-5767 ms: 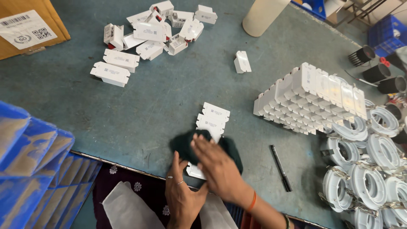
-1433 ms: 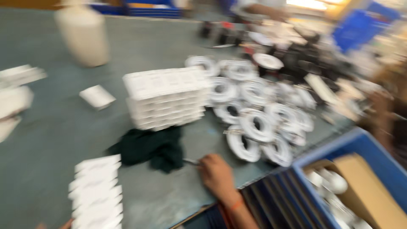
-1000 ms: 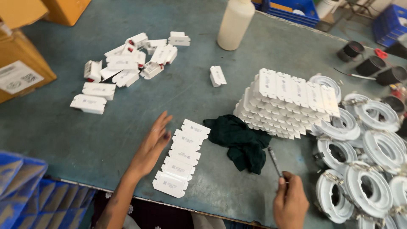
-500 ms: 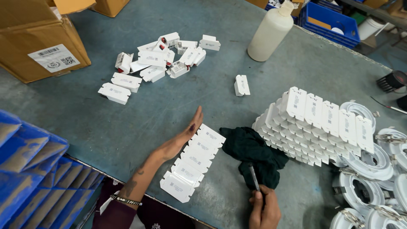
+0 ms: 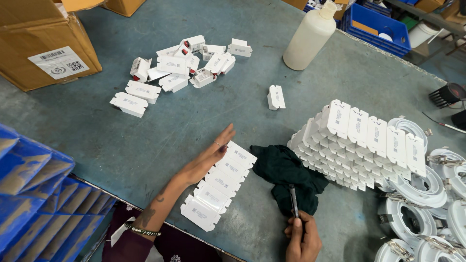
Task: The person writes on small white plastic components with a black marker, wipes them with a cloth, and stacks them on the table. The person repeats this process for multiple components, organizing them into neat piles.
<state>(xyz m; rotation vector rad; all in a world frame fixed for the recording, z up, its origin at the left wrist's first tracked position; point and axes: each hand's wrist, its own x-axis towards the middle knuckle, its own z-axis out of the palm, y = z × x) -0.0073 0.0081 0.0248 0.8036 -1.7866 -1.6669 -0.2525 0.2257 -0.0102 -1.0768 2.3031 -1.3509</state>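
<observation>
- Left hand (image 5: 206,157) lay open and flat, fingers straight, its edge pressed against the long side of a row of white boxes (image 5: 216,187) on the grey-green table (image 5: 121,145); it held nothing.
- Right hand (image 5: 302,238) was closed around a dark pen (image 5: 293,201), tip pointing away over the dark green cloth (image 5: 286,174), just beside the row.
- Row ran diagonally from near the table edge toward the cloth, boxes touching side to side.
- Judgement: to do this well, keep the left palm steady against the row so the boxes stay flush and cannot slide, and bring the pen across one box at a time.
- Big stack of white boxes (image 5: 359,143) stood right of the cloth; scattered loose boxes (image 5: 177,68) lay well apart.
</observation>
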